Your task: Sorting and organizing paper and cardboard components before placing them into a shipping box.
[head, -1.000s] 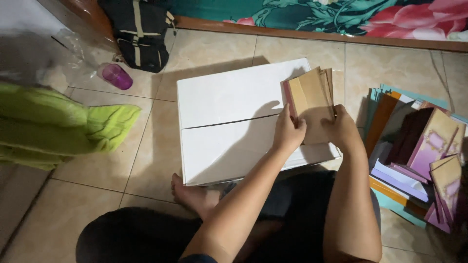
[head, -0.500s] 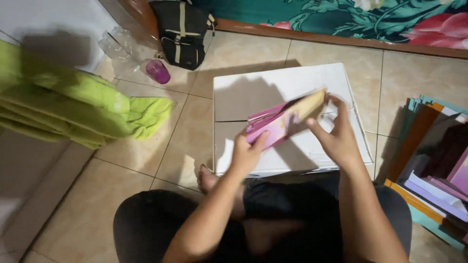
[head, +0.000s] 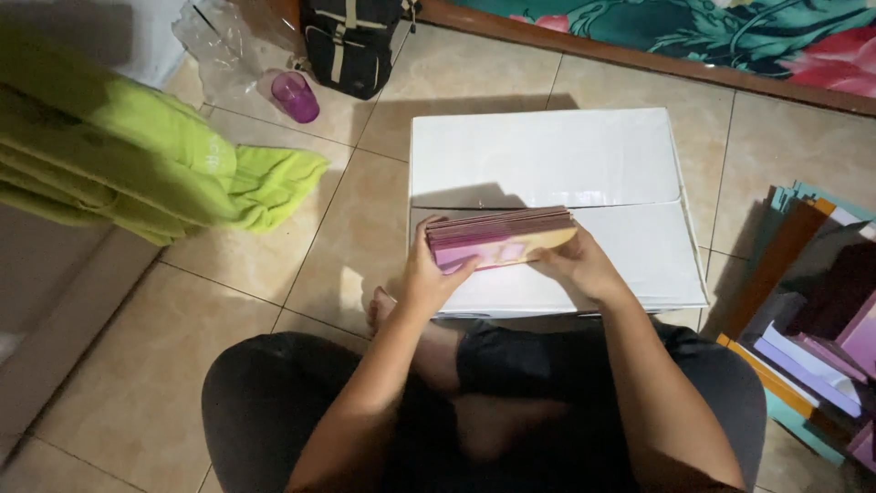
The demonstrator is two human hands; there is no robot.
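Observation:
I sit cross-legged on a tiled floor in front of a white folded cardboard box. Both hands hold a stack of pink, purple and tan cards on edge above the box's near half. My left hand grips the stack's left end, fingers wrapped over its top. My right hand grips the right end from below and behind.
A green folded towel lies at the left. A purple cup, crumpled clear plastic and a black bag are at the back. Piles of coloured paper and card fill the right side.
The stack has turned from upright at the right of the box to level across its near half, held at both ends. The view has shifted right and down.

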